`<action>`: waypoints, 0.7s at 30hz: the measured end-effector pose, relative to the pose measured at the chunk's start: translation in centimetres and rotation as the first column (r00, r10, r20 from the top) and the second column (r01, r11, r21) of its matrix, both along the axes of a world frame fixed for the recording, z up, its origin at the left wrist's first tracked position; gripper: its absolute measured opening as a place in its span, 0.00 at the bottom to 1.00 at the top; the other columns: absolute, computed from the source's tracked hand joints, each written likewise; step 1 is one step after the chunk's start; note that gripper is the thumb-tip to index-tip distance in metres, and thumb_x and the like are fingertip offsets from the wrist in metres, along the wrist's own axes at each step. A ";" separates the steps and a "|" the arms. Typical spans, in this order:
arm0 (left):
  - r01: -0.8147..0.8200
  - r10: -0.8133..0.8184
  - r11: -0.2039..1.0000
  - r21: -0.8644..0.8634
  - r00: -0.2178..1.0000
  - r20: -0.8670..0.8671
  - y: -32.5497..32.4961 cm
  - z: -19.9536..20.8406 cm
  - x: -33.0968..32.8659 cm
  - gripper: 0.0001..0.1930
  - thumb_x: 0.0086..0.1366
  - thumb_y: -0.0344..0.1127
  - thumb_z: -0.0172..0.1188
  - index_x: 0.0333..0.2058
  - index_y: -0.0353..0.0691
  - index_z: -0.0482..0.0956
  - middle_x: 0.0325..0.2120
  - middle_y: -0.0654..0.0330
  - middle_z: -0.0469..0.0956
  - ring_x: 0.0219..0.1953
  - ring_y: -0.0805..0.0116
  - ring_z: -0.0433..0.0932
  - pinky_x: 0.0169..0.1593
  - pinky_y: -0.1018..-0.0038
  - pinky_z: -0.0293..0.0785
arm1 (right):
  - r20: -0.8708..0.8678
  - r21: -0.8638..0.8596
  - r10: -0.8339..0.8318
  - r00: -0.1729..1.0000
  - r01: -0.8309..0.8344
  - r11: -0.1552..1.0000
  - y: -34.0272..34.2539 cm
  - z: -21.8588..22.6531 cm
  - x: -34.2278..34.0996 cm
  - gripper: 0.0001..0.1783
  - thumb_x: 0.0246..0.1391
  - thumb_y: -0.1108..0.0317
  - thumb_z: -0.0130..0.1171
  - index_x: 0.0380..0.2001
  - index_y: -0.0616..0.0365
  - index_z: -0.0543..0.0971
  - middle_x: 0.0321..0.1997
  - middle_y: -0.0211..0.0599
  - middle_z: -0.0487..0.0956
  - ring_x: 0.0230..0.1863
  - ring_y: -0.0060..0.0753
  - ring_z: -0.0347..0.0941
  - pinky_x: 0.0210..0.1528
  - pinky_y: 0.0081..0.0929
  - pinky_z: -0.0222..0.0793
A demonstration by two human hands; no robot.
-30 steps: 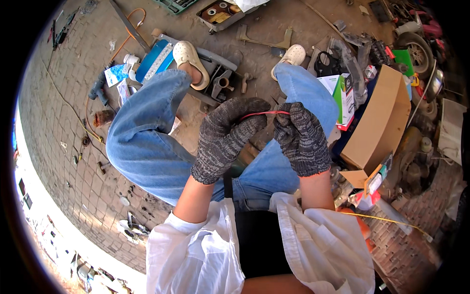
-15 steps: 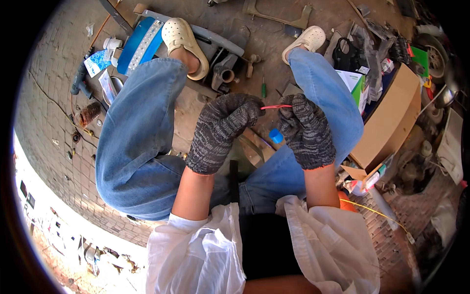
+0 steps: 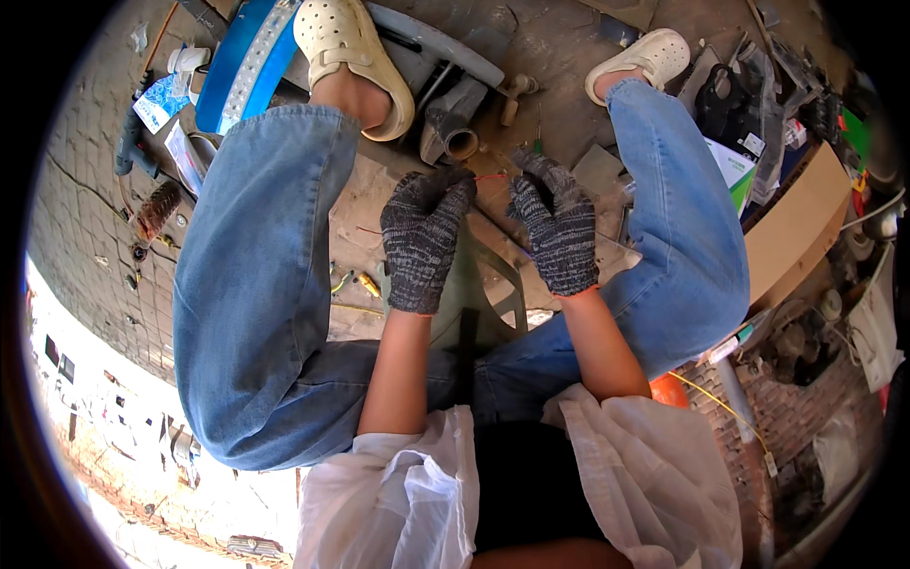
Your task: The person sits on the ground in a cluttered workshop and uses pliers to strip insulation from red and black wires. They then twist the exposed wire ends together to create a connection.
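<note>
A thin red wire (image 3: 490, 176) runs from the fingertips of my left hand (image 3: 423, 245) toward my right hand (image 3: 557, 228). Both hands wear dark grey knitted gloves and are held over the space between my knees. My left fingers are pinched closed on the wire, and a thin red end (image 3: 369, 229) sticks out on that hand's left side. Thumb and fingers of my right hand are apart, close to the wire's right end; whether they touch it is hard to see.
A green stool seat (image 3: 457, 308) shows between my legs. Small yellow-handled tools (image 3: 368, 284) lie by my left knee. Ahead are a grey metal part with a pipe opening (image 3: 462, 144) and a blue strip (image 3: 242, 71). A cardboard box (image 3: 801, 228) stands at right, a drill (image 3: 133, 142) at left.
The view has shifted, and both hands sit lower over the seat. My right fingers have spread from their pinch on the wire. The blue cap-like piece beside that hand no longer shows.
</note>
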State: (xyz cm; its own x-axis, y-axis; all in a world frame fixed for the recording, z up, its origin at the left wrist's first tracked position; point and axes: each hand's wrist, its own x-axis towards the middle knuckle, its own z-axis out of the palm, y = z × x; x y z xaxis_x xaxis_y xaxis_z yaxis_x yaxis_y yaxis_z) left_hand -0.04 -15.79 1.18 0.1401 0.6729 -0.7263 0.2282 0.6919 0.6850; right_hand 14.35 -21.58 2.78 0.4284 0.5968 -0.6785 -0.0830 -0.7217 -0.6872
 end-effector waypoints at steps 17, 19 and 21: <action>-0.174 0.207 0.974 -0.142 0.943 0.261 1.1 -7.7 -2.2 0.12 0.58 0.23 0.58 0.43 0.31 0.78 0.35 0.59 0.79 0.35 0.74 0.77 0.42 0.77 0.73 | 0.736 -0.064 0.594 0.324 -0.841 0.538 4.6 -4.4 1.4 0.09 0.43 0.66 0.64 0.32 0.50 0.84 0.27 0.34 0.74 0.32 0.39 0.71 0.35 0.36 0.67; -0.192 0.231 0.968 -0.162 0.934 0.272 1.1 -8.0 -2.2 0.12 0.58 0.23 0.58 0.42 0.31 0.78 0.34 0.59 0.79 0.34 0.74 0.76 0.42 0.77 0.73 | 0.772 -0.043 0.581 0.258 -0.890 0.453 5.1 -5.3 2.3 0.07 0.42 0.65 0.64 0.29 0.51 0.84 0.26 0.34 0.74 0.32 0.39 0.71 0.35 0.36 0.67; -0.196 0.231 0.969 -0.149 0.935 0.269 1.0 -8.2 -2.2 0.11 0.58 0.23 0.58 0.41 0.32 0.78 0.35 0.59 0.79 0.35 0.74 0.76 0.43 0.77 0.73 | 0.800 -0.058 0.566 0.198 -0.914 0.402 5.4 -5.6 2.7 0.06 0.42 0.65 0.64 0.26 0.53 0.83 0.26 0.34 0.75 0.32 0.39 0.71 0.37 0.37 0.67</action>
